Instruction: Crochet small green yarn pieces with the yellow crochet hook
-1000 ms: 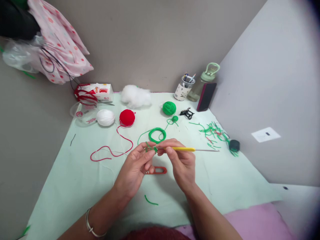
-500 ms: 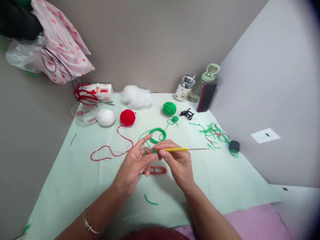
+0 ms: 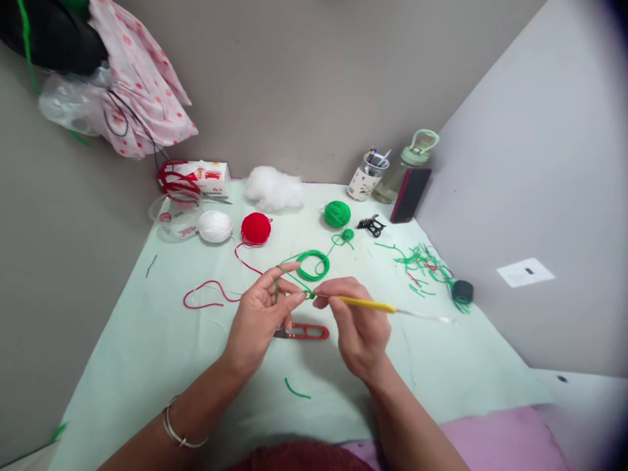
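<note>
Green yarn [image 3: 287, 278] loops over our left hand [image 3: 260, 317], its grip pinching the strand above the worktop [image 3: 147, 340]. Our right hand [image 3: 360, 327] pinches a yellow crochet hook [image 3: 367, 304] at the loop. Red thread snips [image 3: 304, 332] lie just beneath; grey walls [image 3: 294, 78] surround us.

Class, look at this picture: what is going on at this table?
A person is crocheting with green yarn. The left hand has the strand looped over its fingers, and the right hand grips a yellow-handled crochet hook, its tip at the yarn. Red thread snips lie below the hands; white, red and green yarn balls sit farther back.
</note>
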A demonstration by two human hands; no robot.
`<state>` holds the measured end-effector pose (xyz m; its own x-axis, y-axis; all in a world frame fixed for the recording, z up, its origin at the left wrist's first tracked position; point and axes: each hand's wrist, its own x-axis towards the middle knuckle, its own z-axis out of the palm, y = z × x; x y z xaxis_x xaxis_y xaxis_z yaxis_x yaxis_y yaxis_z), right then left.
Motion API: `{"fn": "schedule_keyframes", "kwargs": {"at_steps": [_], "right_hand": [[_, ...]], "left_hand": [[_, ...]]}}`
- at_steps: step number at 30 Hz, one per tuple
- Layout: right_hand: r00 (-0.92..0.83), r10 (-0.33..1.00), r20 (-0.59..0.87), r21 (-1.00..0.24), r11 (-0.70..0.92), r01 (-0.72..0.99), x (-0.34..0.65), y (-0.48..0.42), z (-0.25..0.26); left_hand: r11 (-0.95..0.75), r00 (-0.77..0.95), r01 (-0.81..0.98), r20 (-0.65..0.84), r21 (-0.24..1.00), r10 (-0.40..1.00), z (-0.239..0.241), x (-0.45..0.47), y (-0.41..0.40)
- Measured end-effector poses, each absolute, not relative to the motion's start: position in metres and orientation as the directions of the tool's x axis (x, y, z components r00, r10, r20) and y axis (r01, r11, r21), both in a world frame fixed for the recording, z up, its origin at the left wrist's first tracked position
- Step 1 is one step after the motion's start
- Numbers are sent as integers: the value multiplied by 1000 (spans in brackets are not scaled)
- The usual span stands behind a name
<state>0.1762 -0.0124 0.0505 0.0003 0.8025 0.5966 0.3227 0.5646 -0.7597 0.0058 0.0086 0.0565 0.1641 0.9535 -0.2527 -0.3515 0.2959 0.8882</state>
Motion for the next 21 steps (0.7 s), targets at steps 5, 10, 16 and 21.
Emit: {"fn": "schedule_keyframes", "kwargs": {"at_steps": [5, 10, 16, 21], "right_hand": [[-250, 645, 723, -383, 674, 632, 177, -16, 43], [-2, 720, 694, -633, 611, 476, 172, -18, 44], [161, 921, 355, -921, 374, -110, 172, -10, 55], [136, 909, 394, -918, 397, 10, 168, -10, 57]], "left_hand": [[372, 253, -438, -285, 818, 925, 61, 8, 5], [593, 458, -549, -381, 590, 803, 65, 5, 6], [475, 364, -550, -315, 687, 877, 68, 6, 6], [379, 319, -439, -253, 815, 913, 64, 13, 0]]}}
